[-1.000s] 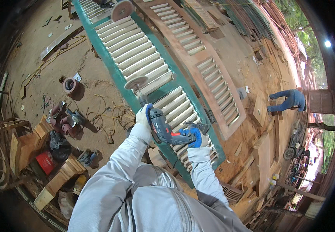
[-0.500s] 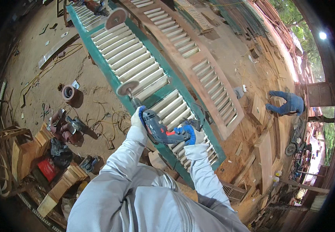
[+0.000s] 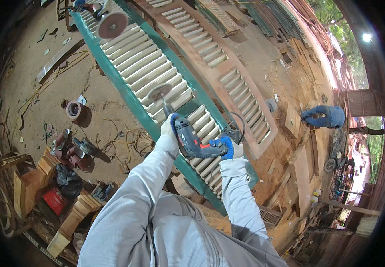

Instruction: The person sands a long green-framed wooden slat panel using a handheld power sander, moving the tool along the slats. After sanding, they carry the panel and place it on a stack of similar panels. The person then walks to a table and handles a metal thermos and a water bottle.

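With both hands I hold a dark blue-grey power drill [image 3: 190, 141] fitted with a round sanding disc [image 3: 160, 91]. My left hand [image 3: 168, 130], in a blue-and-white glove, wraps round the front of the drill near the chuck. The rear grip is in my gloved right hand [image 3: 232, 148], beside the looped black cord [image 3: 241, 127]. Below lies a green louvered shutter [image 3: 132, 93] with whitish slats; the disc appears over the slats near a green crosspiece, and contact cannot be judged. At the shutter's far end, a co-worker's gloved hand [image 3: 80, 4] is by another tool with a brown disc [image 3: 112, 25].
A brown louvered shutter [image 3: 228, 73] lies alongside on the right. Sanding rolls [image 3: 74, 110], cables [image 3: 128, 142] and wood pieces [image 3: 79, 207] lie on the left. Another person [image 3: 323, 116] bends over timber at the right. Planks [image 3: 300, 180] lie on that side.
My hands and the drill have shifted right, carrying the disc from the shutter's left green edge toward the slats. The co-worker's disc has moved left and appears larger.
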{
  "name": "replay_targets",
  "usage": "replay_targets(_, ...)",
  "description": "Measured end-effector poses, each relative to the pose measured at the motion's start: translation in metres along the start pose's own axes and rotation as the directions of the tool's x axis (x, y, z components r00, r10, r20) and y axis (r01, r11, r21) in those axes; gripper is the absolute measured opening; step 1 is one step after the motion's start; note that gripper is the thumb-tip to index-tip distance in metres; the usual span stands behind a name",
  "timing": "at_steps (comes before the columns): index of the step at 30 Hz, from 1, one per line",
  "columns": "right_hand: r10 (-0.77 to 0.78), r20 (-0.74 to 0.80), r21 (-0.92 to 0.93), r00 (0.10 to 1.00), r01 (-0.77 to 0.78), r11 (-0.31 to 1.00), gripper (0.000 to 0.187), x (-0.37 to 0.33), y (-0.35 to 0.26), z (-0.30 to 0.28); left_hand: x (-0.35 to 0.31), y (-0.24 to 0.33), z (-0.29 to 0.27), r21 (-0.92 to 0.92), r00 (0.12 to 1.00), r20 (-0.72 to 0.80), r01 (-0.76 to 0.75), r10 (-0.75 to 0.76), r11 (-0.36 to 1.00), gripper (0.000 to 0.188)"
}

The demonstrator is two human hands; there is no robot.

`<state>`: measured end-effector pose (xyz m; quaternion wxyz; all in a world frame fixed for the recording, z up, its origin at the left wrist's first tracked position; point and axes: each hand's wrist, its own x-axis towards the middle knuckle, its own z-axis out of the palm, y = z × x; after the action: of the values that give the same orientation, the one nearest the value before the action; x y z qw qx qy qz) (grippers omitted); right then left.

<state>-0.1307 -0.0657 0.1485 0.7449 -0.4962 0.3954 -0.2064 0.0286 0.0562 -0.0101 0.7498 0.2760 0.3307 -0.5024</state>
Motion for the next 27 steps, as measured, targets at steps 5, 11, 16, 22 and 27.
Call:
replay_targets(5, 0.017, -0.178, -0.14, 0.984, -0.042, 0.989, 0.017, -0.031, -0.009, 0.035, -0.045, 0.0, -0.016, -0.119, 0.986, -0.089, -0.151, 0.141, 0.981, 0.03)
replay_targets(11, 0.013, -0.032, -0.064, 0.999, -0.015, 0.998, 0.018, -0.027, -0.017, 0.026, -0.024, -0.019, -0.02, -0.143, 0.994, -0.085, -0.074, 0.062, 0.987, 0.031)
replay_targets(16, -0.011, 0.012, -0.148, 1.0, 0.012, 0.989, 0.006, 0.021, 0.011, -0.05, -0.026, -0.026, 0.023, -0.102, 0.993, -0.114, -0.057, 0.045, 0.993, 0.033)
replay_targets(22, -0.157, 0.19, -0.184, 0.969, 0.192, 0.964, 0.012, 0.039, 0.009, -0.072, 0.021, -0.045, 0.039, -0.105, 0.999, -0.03, 0.028, -0.031, 0.994, 0.03)
replay_targets(27, -0.096, 0.039, 0.083, 0.995, 0.092, 0.992, 0.008, 0.064, 0.015, -0.1, 0.014, -0.047, 0.077, -0.049, 0.999, -0.03, -0.015, 0.014, 0.999, 0.03)
